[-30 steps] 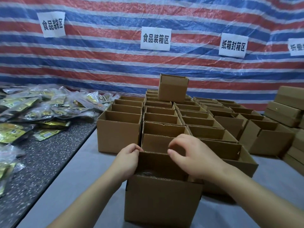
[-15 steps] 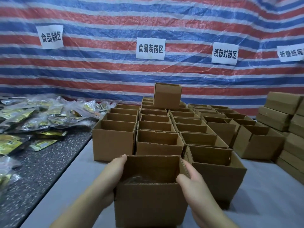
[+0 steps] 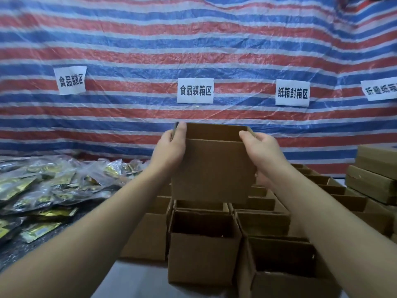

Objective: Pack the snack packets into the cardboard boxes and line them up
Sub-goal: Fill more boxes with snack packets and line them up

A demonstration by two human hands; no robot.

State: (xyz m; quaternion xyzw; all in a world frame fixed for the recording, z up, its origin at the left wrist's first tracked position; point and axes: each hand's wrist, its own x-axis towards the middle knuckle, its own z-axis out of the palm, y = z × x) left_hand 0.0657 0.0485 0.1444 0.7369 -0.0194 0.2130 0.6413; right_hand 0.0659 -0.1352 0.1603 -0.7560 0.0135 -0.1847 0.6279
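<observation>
While you hold cardboard box (image 3: pixel 212 168) raised at frame centre, above rows of open boxes (image 3: pixel 202 244), your left hand (image 3: pixel 171 147) grips its left wall, thumb over rim; your right hand (image 3: pixel 261 147) grips right wall, fingers curled round edge. Box upright, open top, clear of rows below. Snack packets (image 3: pixel 49 190) heaped on dark surface (image 3: pixel 12 250), lower left. Closed boxes (image 3: pixel 373 173) stacked far right.
</observation>
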